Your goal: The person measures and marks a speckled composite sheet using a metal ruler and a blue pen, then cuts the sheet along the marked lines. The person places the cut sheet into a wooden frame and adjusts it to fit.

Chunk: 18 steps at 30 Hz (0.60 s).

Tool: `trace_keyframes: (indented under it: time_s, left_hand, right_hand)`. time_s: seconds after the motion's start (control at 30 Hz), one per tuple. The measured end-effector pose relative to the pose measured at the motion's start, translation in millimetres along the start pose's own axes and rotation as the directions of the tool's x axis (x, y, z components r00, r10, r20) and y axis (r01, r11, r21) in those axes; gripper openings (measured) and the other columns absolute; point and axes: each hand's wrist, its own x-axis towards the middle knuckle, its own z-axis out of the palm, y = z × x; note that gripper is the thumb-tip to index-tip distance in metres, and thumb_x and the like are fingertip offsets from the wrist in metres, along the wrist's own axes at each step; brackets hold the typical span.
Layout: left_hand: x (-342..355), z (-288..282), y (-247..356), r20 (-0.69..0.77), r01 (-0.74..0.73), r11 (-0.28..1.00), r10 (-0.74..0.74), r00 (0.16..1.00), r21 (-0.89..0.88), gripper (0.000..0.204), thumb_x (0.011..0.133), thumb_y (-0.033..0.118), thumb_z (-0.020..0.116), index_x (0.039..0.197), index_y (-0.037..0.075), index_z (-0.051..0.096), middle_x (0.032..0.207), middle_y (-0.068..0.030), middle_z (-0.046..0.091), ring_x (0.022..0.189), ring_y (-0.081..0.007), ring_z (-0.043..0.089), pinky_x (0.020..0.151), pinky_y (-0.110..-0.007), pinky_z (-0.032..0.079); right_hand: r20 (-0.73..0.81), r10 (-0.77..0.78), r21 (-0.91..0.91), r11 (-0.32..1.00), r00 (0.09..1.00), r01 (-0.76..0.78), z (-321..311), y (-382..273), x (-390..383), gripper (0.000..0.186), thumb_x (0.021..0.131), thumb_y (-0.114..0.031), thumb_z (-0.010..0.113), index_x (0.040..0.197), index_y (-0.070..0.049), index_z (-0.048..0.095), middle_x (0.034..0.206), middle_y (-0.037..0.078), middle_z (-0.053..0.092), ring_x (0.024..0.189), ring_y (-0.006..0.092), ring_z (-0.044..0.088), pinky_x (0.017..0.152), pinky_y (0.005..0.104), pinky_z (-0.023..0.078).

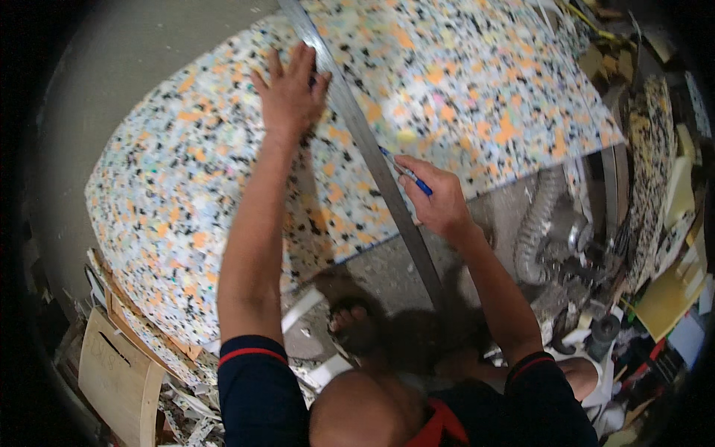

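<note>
Left hand [289, 104]'s fingers are splayed open on the foam [201, 164] by the ruler [357, 127], top end cut off. Right hand [438, 197] pinches a pen [423, 185], tip kinda blurry.

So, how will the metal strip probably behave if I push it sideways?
The metal strip would likely stay stiff: it looks straight even beyond the edge of the sheet. It may slide rather easily, since its shiny face looks smooth. It might also swing instead of shifting evenly, because the left hand rests against only its far part.
</note>
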Motion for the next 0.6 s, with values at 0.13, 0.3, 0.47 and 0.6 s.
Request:
trace_keyframes:
  time_s: [0.13, 0.3, 0.47, 0.6]
  left_hand:
    - [-2.1, 19.4, 3.2, -0.052, -0.045, 0.997, 0.048, 0.997, 0.070, 0.056, 0.107, 0.056, 0.031, 0.156, 0.028, 0.037, 0.165, 0.0075, 0.031, 0.153, -0.0338, 0.021, 0.120, -0.071, 0.014]
    - [-3.2, 13.5, 11.5, -0.034, -0.042, 0.998, 0.043, 0.999, 0.046, 0.057, 0.106, 0.056, 0.033, 0.156, 0.028, 0.039, 0.164, 0.0066, 0.032, 0.153, -0.0323, 0.021, 0.120, -0.070, 0.014]
    - [-8.1, 13.6, -2.0, -0.040, -0.022, 0.999, 0.024, 0.999, 0.040, 0.057, 0.107, 0.055, 0.030, 0.158, 0.028, 0.035, 0.165, 0.0063, 0.030, 0.154, -0.0317, 0.019, 0.121, -0.068, 0.014]
    - [-4.7, -13.3, 7.2, 0.070, 0.013, 1.000, -0.015, 0.997, 0.028, 0.060, 0.106, 0.054, 0.035, 0.157, 0.023, 0.038, 0.166, 0.0022, 0.030, 0.155, -0.0340, 0.018, 0.122, -0.065, 0.008]
  right_hand:
    - [0.012, 0.087, -0.024, 0.996, 0.996, -0.087, -11.2, 7.1, -82.0, 0.034, 0.092, -0.003, 0.066, 0.126, 0.000, 0.064, 0.111, 0.024, 0.071, 0.100, 0.0372, 0.072, 0.084, 0.0398, 0.057]
    - [0.016, 0.152, -0.027, 0.988, 0.988, -0.152, -22.6, 2.1, -141.7, 0.033, 0.092, -0.006, 0.066, 0.125, -0.004, 0.064, 0.111, 0.022, 0.071, 0.100, 0.0395, 0.070, 0.083, 0.0434, 0.056]
    - [0.058, 0.108, -0.035, 0.994, 0.993, -0.106, -25.0, 6.9, -130.5, 0.023, 0.091, -0.009, 0.068, 0.114, -0.004, 0.068, 0.102, 0.018, 0.072, 0.087, 0.0387, 0.071, 0.075, 0.0436, 0.056]
    - [0.132, -0.006, -0.116, 0.993, 0.991, 0.021, -31.6, 0.7, -55.2, 0.017, 0.090, -0.018, 0.070, 0.092, -0.001, 0.071, 0.081, 0.016, 0.070, 0.070, 0.0364, 0.068, 0.064, 0.0430, 0.054]
